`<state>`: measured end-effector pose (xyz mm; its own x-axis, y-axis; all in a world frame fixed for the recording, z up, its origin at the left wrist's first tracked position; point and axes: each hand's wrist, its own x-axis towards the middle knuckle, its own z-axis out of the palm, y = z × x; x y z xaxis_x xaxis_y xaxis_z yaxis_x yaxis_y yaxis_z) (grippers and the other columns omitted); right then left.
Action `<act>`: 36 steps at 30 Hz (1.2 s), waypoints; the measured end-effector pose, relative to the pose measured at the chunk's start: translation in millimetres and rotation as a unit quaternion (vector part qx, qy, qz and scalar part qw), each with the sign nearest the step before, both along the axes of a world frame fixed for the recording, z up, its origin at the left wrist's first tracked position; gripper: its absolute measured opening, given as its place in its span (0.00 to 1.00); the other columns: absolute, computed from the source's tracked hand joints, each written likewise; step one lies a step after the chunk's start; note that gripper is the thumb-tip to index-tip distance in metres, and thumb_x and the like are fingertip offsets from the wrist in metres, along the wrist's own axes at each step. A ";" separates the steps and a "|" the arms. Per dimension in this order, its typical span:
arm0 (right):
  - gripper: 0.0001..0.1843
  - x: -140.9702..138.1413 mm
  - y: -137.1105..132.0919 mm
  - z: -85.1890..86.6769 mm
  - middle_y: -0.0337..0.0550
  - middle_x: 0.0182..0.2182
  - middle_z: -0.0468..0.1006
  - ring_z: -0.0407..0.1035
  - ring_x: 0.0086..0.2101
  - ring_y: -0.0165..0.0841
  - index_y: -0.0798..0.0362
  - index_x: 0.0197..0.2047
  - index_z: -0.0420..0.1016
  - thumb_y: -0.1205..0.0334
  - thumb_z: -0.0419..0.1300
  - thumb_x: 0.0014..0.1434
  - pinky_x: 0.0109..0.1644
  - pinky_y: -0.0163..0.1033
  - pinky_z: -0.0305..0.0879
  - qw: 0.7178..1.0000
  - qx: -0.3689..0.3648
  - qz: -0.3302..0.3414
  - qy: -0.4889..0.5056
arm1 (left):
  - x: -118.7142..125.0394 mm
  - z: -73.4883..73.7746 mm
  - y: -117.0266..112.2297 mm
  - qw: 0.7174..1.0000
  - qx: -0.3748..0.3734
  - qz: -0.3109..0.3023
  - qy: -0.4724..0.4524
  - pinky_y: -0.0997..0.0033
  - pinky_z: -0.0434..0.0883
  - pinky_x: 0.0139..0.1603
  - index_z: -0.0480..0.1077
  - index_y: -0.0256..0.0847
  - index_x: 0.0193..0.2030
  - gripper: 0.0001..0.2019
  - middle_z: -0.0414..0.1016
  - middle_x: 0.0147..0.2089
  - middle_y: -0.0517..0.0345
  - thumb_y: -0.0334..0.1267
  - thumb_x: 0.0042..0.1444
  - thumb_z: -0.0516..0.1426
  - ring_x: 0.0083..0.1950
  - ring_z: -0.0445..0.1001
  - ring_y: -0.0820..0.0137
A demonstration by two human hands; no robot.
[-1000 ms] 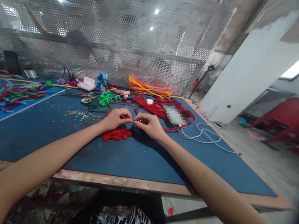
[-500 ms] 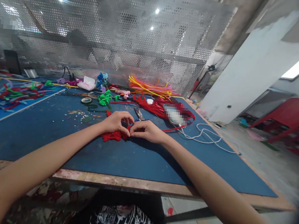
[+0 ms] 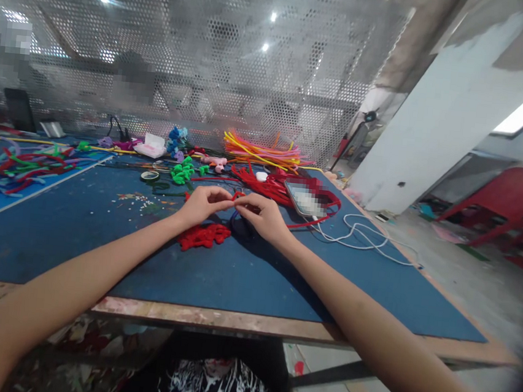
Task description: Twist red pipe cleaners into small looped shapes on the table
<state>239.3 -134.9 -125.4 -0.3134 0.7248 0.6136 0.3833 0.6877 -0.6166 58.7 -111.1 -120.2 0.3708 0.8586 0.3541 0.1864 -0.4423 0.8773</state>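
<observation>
Both hands meet above the middle of the blue table (image 3: 244, 280). The left hand (image 3: 201, 205) and the right hand (image 3: 264, 216) pinch the two ends of one short red pipe cleaner (image 3: 237, 195), fingertips almost touching, the piece held just off the mat. Directly under the left hand lies one clump of twisted red pipe cleaners (image 3: 204, 235) on the mat, and under the right hand one dark rounded object (image 3: 239, 226) that I cannot make out.

Farther back I count one loose pile of red pipe cleaners (image 3: 269, 185), one bundle of orange, yellow and pink ones (image 3: 261, 151) against the perforated metal screen (image 3: 209, 61), one cluster of small green twisted pieces (image 3: 183, 172), one roll of tape (image 3: 151, 176), and one phone (image 3: 305, 200) with one white cable (image 3: 368, 240) curling toward the right edge.

The near strip of mat, between the forearms and out to the front edge, carries nothing, and the left stretch holds only scattered pale beads (image 3: 143, 200). The table's right edge drops to bare floor, with one red chair (image 3: 505, 204) well apart.
</observation>
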 end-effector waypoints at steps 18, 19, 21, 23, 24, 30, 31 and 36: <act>0.14 2.6 -2.9 -0.3 0.42 0.34 0.73 0.68 0.34 0.31 0.54 0.46 0.68 0.64 0.56 0.55 0.38 0.35 0.63 0.983 0.065 -0.118 -0.121 | 3.3 0.6 -1.2 0.999 -0.029 0.023 -0.017 0.67 0.72 0.37 0.73 0.34 0.37 0.14 0.77 0.31 0.56 0.38 0.43 0.60 0.31 0.73 0.71; 0.14 2.6 -2.9 -0.3 0.43 0.35 0.73 0.68 0.35 0.32 0.53 0.47 0.69 0.64 0.56 0.56 0.40 0.36 0.63 0.979 0.071 -0.124 -0.144 | 2.7 0.3 -1.1 1.000 -0.004 0.022 0.009 0.67 0.72 0.38 0.74 0.34 0.37 0.13 0.78 0.32 0.54 0.38 0.45 0.59 0.32 0.74 0.70; 0.15 2.7 -2.4 -0.9 0.45 0.38 0.73 0.68 0.37 0.32 0.53 0.48 0.70 0.63 0.55 0.57 0.41 0.35 0.62 0.972 0.075 -0.132 -0.179 | 1.8 0.5 -1.8 0.997 0.044 0.027 0.062 0.67 0.72 0.39 0.75 0.34 0.38 0.13 0.78 0.35 0.52 0.38 0.47 0.58 0.36 0.75 0.67; 0.14 3.1 -1.9 -1.5 0.45 0.39 0.72 0.68 0.38 0.32 0.52 0.48 0.70 0.62 0.55 0.58 0.40 0.34 0.62 0.966 0.077 -0.138 -0.204 | 1.4 1.5 -4.0 0.990 0.083 0.039 0.110 0.68 0.71 0.40 0.76 0.34 0.39 0.12 0.78 0.37 0.51 0.36 0.49 0.56 0.38 0.75 0.67; 0.14 3.4 -1.7 -1.6 0.45 0.40 0.72 0.68 0.38 0.32 0.52 0.48 0.71 0.61 0.55 0.58 0.40 0.34 0.61 0.962 0.081 -0.140 -0.219 | 1.5 2.2 -5.4 0.985 0.099 0.044 0.133 0.69 0.71 0.40 0.76 0.34 0.39 0.12 0.78 0.37 0.51 0.35 0.50 0.56 0.38 0.75 0.67; 0.14 3.9 -4.8 2.2 0.44 0.40 0.73 0.68 0.37 0.31 0.51 0.46 0.72 0.58 0.50 0.63 0.33 0.32 0.56 0.914 0.120 -0.165 -0.351 | 1.5 3.6 -10.6 0.941 0.217 0.030 0.257 0.72 0.69 0.38 0.75 0.36 0.41 0.11 0.76 0.36 0.54 0.33 0.55 0.53 0.35 0.72 0.70; 0.14 3.6 -5.5 2.9 0.44 0.39 0.73 0.68 0.36 0.31 0.51 0.45 0.72 0.57 0.49 0.63 0.32 0.32 0.55 0.908 0.122 -0.169 -0.364 | 1.2 3.5 -10.6 0.931 0.235 0.021 0.277 0.72 0.68 0.39 0.74 0.36 0.42 0.11 0.75 0.37 0.53 0.35 0.55 0.54 0.36 0.72 0.69; 0.16 0.6 -8.1 5.3 0.44 0.38 0.73 0.68 0.35 0.31 0.52 0.44 0.72 0.56 0.46 0.64 0.31 0.33 0.53 0.896 0.104 -0.175 -0.394 | -0.9 3.2 -9.4 0.897 0.278 0.014 0.344 0.69 0.67 0.43 0.73 0.37 0.45 0.12 0.75 0.41 0.51 0.38 0.56 0.55 0.41 0.72 0.66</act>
<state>239.9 -143.0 -120.1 -0.4838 0.7593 0.4352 0.8584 0.5086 0.0670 57.8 -120.5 -117.0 0.6464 0.6328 0.4263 0.6171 -0.7622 0.1957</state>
